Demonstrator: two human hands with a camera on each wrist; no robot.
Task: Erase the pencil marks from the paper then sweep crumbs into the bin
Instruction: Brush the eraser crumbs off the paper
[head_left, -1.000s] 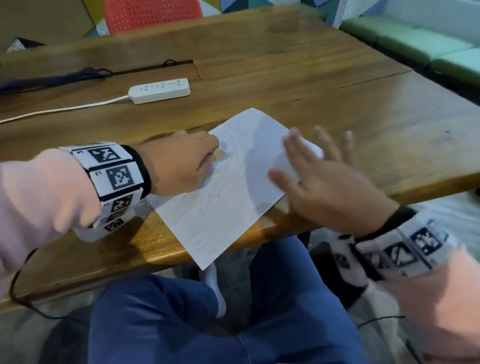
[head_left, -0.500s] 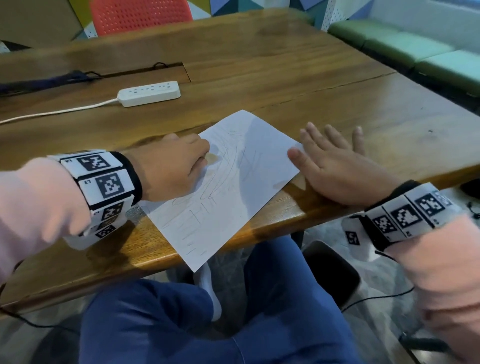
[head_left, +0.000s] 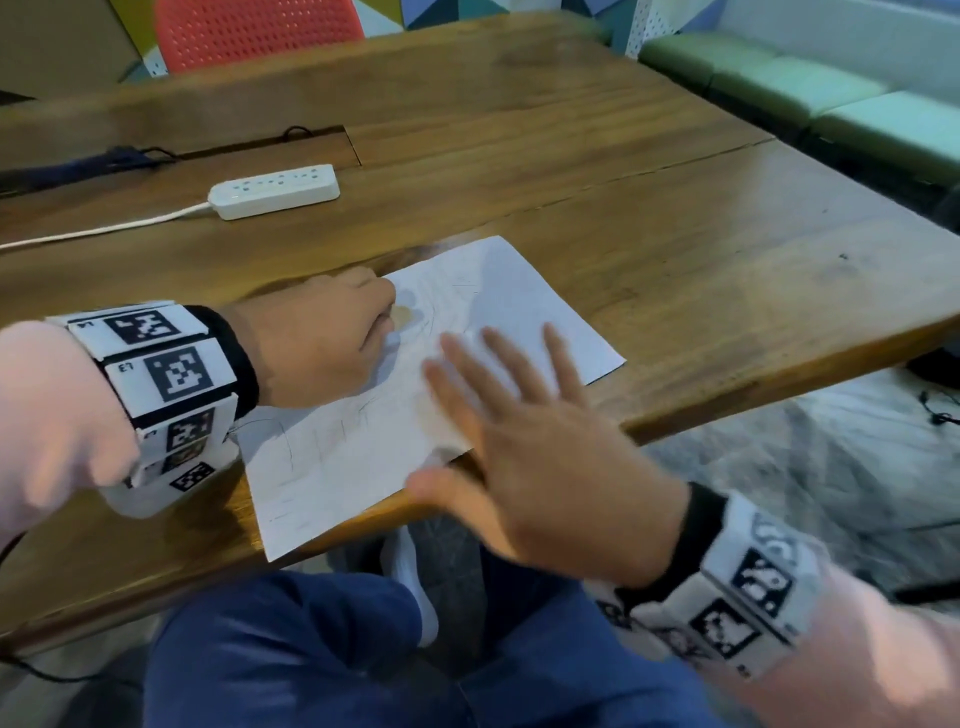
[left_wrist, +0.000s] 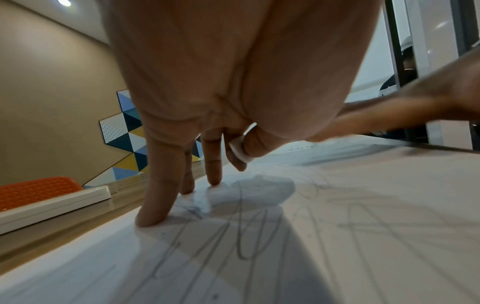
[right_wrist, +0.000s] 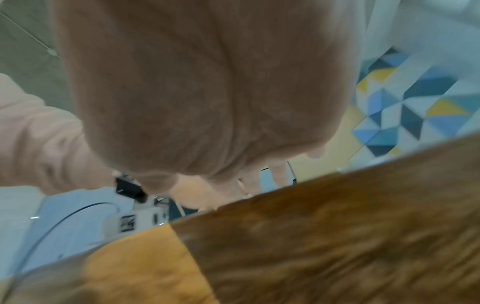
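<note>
paper (head_left: 498, 306): white, pencil-scribbled, flat, overhanging table edge | eraser (left_wrist: 240, 149): white, small

A long brown wooden table (head_left: 597, 156) stood before a red perforated plastic chair (head_left: 249, 31), green cushioned benches (head_left: 831, 98) and a wall of coloured triangular panels (left_wrist: 124, 127).

glossy wooden table (head_left: 675, 218), matt white paper (head_left: 493, 291)

1. The room is bright, and a ceiling lamp (left_wrist: 64, 2) glows.
2. The right hand (head_left: 545, 467) looks smeared.
3. The left hand (left_wrist: 207, 82) drops a grey shadow on the paper (left_wrist: 337, 226).
</note>
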